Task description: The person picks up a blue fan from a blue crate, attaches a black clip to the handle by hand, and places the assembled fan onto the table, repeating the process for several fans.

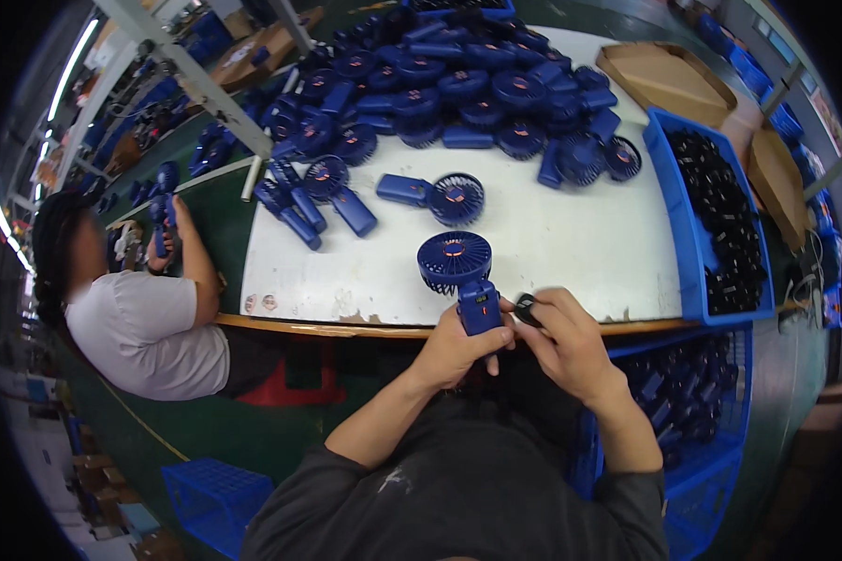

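Observation:
My left hand point(452, 350) is wrapped round the handle of a dark blue handheld fan point(454, 259), whose round grille tilts up over the table's near edge. Close to the handle, my right hand point(571, 341) pinches a small black round piece point(525, 309); its exact kind cannot be made out. Just beyond the held fan, a second blue handheld fan point(456, 199) lies on the white tabletop point(571, 243). To its left rest a few more blue fans point(326, 178).
A large heap of blue fans point(440, 93) covers the table's far side. At right stands a blue crate point(690, 280) of black parts, beside cardboard trays point(664, 79). Blue crates point(217, 500) sit below. A co-worker point(145, 323) at left holds a blue fan point(162, 215).

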The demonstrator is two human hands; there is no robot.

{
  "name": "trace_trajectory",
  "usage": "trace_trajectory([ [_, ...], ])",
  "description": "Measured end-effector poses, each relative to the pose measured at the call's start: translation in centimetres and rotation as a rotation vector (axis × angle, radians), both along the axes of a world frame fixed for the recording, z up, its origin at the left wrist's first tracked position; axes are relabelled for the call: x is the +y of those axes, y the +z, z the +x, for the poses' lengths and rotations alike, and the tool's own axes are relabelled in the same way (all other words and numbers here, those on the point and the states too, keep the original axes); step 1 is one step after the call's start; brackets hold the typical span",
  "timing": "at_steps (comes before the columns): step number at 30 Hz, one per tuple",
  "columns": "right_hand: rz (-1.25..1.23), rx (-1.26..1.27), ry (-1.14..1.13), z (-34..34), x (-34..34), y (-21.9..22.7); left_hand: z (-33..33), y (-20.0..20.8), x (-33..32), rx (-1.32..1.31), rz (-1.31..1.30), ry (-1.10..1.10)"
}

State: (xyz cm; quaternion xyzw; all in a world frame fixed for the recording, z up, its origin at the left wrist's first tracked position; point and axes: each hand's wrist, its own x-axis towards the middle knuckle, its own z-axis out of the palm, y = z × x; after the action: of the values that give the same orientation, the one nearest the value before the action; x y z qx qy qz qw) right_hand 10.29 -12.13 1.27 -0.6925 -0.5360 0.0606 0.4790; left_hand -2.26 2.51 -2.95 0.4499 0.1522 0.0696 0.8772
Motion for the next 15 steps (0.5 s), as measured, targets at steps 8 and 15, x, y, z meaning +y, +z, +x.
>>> trace_trajectory([
  [8,-0.056,-0.119,0.118,1.1,0.7,0.4,-0.6,0.5,0.4,0.028,-0.065,-0.198],
  [15,0.025,-0.110,0.136,0.9,1.5,0.9,-1.1,0.3,0.2,0.061,-0.072,-0.199],
])
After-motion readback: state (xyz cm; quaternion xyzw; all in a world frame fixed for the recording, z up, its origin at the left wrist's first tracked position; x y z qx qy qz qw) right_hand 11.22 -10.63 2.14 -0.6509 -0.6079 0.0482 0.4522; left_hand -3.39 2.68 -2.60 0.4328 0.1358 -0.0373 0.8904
